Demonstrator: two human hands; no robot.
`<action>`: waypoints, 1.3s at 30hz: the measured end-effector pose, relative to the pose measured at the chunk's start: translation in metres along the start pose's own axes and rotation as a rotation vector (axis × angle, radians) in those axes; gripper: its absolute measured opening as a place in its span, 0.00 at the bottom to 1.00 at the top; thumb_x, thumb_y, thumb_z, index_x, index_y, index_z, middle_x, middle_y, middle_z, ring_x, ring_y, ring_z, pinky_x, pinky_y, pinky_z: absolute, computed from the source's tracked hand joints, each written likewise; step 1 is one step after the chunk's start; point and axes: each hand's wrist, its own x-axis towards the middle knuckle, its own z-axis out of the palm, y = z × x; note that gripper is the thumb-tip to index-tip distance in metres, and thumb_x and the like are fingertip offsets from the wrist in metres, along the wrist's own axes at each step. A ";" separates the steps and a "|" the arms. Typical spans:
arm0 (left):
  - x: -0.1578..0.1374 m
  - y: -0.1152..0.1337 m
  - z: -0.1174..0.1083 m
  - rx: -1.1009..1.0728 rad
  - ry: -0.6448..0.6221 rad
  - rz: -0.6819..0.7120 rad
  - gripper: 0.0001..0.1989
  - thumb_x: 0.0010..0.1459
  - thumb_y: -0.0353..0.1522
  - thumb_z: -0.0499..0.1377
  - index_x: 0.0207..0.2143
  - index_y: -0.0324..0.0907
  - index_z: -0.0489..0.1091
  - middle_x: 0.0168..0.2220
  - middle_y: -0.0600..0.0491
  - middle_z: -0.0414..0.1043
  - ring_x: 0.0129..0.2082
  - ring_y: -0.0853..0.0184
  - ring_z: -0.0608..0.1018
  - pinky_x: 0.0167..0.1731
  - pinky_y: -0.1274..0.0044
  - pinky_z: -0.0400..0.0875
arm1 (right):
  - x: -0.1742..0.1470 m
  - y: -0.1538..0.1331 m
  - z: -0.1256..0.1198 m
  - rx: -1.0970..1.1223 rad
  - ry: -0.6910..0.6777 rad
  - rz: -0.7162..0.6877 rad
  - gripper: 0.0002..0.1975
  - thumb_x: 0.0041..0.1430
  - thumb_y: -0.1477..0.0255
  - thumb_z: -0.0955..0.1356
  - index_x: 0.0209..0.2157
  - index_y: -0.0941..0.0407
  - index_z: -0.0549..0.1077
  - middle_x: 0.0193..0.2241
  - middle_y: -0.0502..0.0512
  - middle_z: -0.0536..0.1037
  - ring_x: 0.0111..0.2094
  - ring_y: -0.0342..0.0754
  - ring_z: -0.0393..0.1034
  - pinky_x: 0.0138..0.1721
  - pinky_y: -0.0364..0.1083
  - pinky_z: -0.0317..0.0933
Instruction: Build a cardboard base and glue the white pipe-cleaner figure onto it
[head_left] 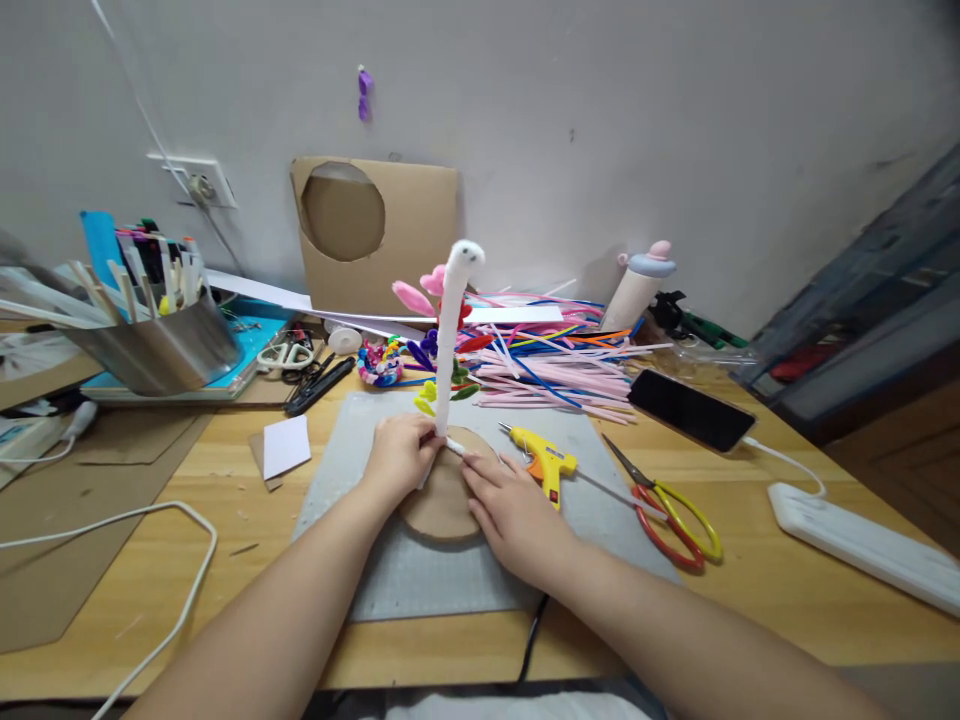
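A tall white fuzzy pipe-cleaner post (448, 340) with a rounded, bent top and two dark dots stands upright on a round cardboard disc (442, 505). Pink, red, purple, yellow and green fuzzy flowers and leaves show around it. My left hand (401, 455) is closed at the post's foot, its fingertips pinching there; the thumb is partly hidden. A short white piece (455, 447) runs from the foot toward my right hand (517, 510). That hand lies over the disc's right side, fingers stretched out and apart, fingertips touching the white piece's end.
A yellow glue gun (544, 460) lies on the grey mat (360, 575), with scissors (679, 520) at its right. Pipe cleaners (555, 375) are heaped behind. Farther right are a phone (691, 410) and a white power strip (862, 545). A metal holder (169, 350) stands left.
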 end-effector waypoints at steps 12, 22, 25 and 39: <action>-0.010 -0.005 -0.004 -0.089 -0.028 -0.096 0.05 0.54 0.34 0.59 0.33 0.46 0.74 0.30 0.55 0.75 0.32 0.66 0.74 0.33 0.76 0.62 | -0.001 -0.003 0.000 -0.028 -0.036 0.029 0.25 0.61 0.71 0.61 0.59 0.63 0.63 0.61 0.60 0.62 0.60 0.56 0.56 0.63 0.58 0.47; -0.035 -0.019 -0.024 -0.163 -0.235 -0.167 0.03 0.49 0.34 0.62 0.29 0.47 0.74 0.24 0.58 0.74 0.26 0.67 0.74 0.25 0.79 0.61 | -0.003 -0.002 -0.003 -0.002 -0.055 0.010 0.29 0.60 0.65 0.65 0.61 0.58 0.60 0.62 0.59 0.59 0.61 0.54 0.55 0.63 0.59 0.42; -0.034 -0.020 -0.030 -0.125 -0.225 -0.128 0.10 0.48 0.33 0.64 0.36 0.48 0.74 0.30 0.57 0.74 0.32 0.65 0.75 0.31 0.78 0.63 | -0.003 -0.001 -0.004 0.028 -0.050 0.014 0.28 0.59 0.66 0.66 0.61 0.54 0.60 0.62 0.58 0.60 0.61 0.53 0.54 0.64 0.59 0.41; -0.037 -0.006 -0.032 -0.044 -0.260 0.181 0.19 0.57 0.29 0.56 0.51 0.49 0.69 0.45 0.50 0.69 0.47 0.60 0.69 0.47 0.72 0.61 | -0.003 -0.001 -0.005 0.071 -0.058 0.027 0.25 0.59 0.66 0.65 0.57 0.54 0.64 0.61 0.59 0.62 0.61 0.53 0.55 0.63 0.61 0.36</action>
